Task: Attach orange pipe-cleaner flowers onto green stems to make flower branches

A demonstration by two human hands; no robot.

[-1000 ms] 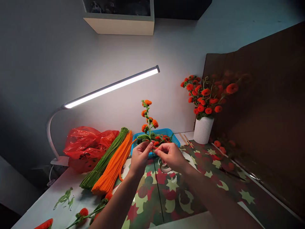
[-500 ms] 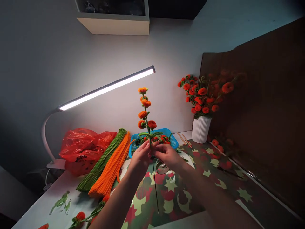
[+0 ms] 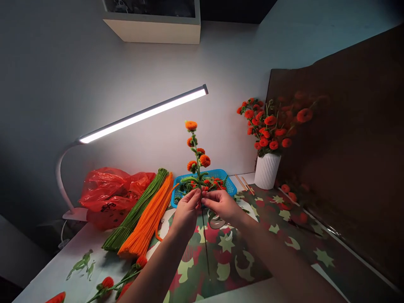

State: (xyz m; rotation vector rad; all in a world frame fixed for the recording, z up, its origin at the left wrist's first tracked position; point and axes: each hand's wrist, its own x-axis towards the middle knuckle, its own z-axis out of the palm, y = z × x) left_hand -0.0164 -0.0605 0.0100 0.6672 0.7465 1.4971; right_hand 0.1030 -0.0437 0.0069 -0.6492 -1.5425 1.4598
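Observation:
A pipe-cleaner flower stem with several orange blooms and green leaves stands upright above the table. My left hand pinches the stem just below the leaves. My right hand pinches the same stem from the right, fingertips meeting those of the left. A thin dark wire hangs down from the pinch toward the table. Directly behind the hands sits a blue basket holding more orange blooms.
Bundles of green and orange pipe cleaners lie left of the hands, beside a red plastic bag. A lit desk lamp arches overhead. A white vase of orange flowers stands back right. Finished flowers lie front left.
The stem rose between the two earlier frames and has come back down a little now. Both hands keep their pinch on it throughout.

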